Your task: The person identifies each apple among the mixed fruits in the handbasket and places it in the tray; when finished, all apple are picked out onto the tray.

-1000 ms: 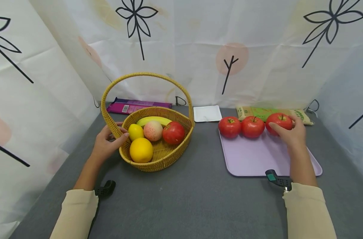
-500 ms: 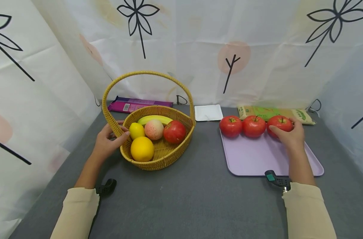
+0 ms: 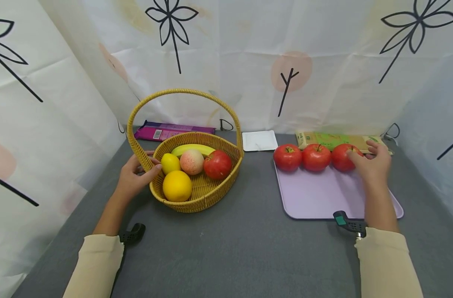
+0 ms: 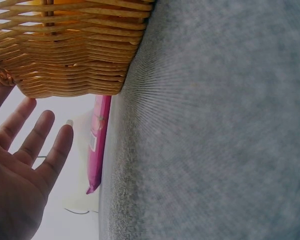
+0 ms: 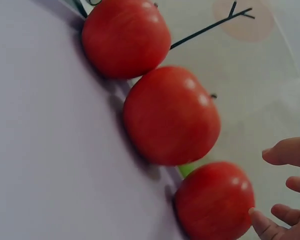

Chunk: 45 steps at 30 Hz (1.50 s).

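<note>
My left hand [image 3: 131, 176] holds the yellow wicker basket [image 3: 196, 207] at the foot of its tall handle, thumb inside and fingers outside. In the left wrist view several fingers of that hand stand straight below the woven wall. Inside lie a banana [image 3: 193, 149], a lemon [image 3: 170, 163], a peach [image 3: 191, 162], an orange [image 3: 177, 186] and a red apple [image 3: 218, 164]. Three red apples, left [image 3: 287, 157], middle [image 3: 316, 157] and right [image 3: 343, 157], line the back of a lilac tray [image 3: 319, 198]. My right hand [image 3: 375, 167] spreads loosely beside the right apple; the right wrist view shows a fingertip at its edge.
Behind the basket lies a purple packet [image 3: 167, 131]. A white square pad [image 3: 259, 141] sits at the back middle, and a green and yellow packet [image 3: 323, 140] behind the tray. Patterned white cloth [image 3: 226, 62] hangs around the grey table [image 3: 219, 256].
My right hand has let go of the right apple and moved a little to the right, its fingers opening. The left hand and basket stay in place.
</note>
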Available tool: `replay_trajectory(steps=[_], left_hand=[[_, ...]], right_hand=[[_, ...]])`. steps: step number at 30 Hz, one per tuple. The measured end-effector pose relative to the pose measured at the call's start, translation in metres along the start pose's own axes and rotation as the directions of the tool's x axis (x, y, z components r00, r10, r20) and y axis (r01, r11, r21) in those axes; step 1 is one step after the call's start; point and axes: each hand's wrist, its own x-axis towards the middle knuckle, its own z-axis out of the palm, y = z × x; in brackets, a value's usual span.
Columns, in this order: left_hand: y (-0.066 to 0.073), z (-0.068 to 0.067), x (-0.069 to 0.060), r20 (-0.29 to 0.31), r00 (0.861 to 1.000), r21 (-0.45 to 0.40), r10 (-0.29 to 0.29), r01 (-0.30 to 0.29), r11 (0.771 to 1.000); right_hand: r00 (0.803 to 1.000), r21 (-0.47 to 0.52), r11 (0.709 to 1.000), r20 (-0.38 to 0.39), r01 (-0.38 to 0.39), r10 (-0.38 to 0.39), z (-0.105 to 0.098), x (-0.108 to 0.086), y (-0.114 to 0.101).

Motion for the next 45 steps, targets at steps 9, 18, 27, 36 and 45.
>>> replay_trajectory(steps=[9,18,27,36,45], left_hand=[[0.003,-0.001,-0.002,-0.003,1.000,0.009,0.001,-0.001,1.000],[0.000,-0.002,-0.002,-0.004,1.000,-0.004,-0.003,0.003,1.000],[-0.036,0.002,0.007,-0.004,1.000,0.030,-0.012,0.012,0.999],[-0.039,0.002,0.008,-0.008,1.000,0.028,-0.004,0.005,1.000],[-0.041,0.003,0.007,-0.009,1.000,0.024,-0.011,0.011,1.000]], right_hand=[[0.975,-0.056,0.976,0.089,0.208,-0.203,0.001,-0.035,-0.041],[0.732,-0.079,0.830,0.523,0.552,-0.437,0.030,-0.079,-0.081],[0.488,-0.014,0.695,0.723,0.719,-0.490,0.084,-0.130,-0.105],[0.371,-0.036,0.544,0.769,0.838,-0.521,0.142,-0.162,-0.126],[0.379,-0.116,0.516,0.814,0.849,-0.440,0.195,-0.156,-0.128]])
